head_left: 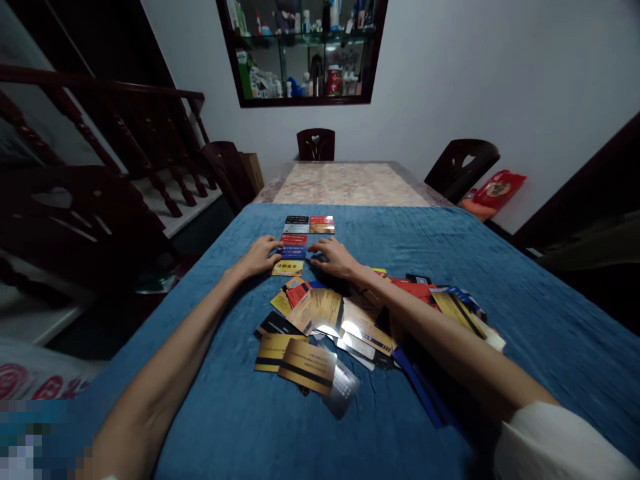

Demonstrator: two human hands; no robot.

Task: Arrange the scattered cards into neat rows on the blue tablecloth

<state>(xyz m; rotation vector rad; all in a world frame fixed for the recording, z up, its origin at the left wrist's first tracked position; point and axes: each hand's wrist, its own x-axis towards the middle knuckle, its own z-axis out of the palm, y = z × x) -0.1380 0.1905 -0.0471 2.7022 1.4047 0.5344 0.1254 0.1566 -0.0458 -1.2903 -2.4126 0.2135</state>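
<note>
Both my arms reach forward over a blue cloth [450, 253] on a table. My left hand [259, 257] rests fingers-down at the left edge of a blue card [294, 252], and my right hand [334, 257] touches its right edge. The blue card lies in a short column with a red card [293, 239] above it and a gold card [287, 268] below. Farther off lie a dark card [297, 224] and a red-and-gold card [322, 224] side by side. A loose pile of gold, red, silver and blue cards [325, 320] spreads under my forearms.
Beyond the cloth the table's marble top [350, 183] shows. Dark wooden chairs stand at the far end [315, 143], far right [463, 163] and left [227, 170]. A stair railing [100, 133] runs along the left. A red bag [497, 190] leans on the right wall. A glass cabinet [305, 47] hangs ahead.
</note>
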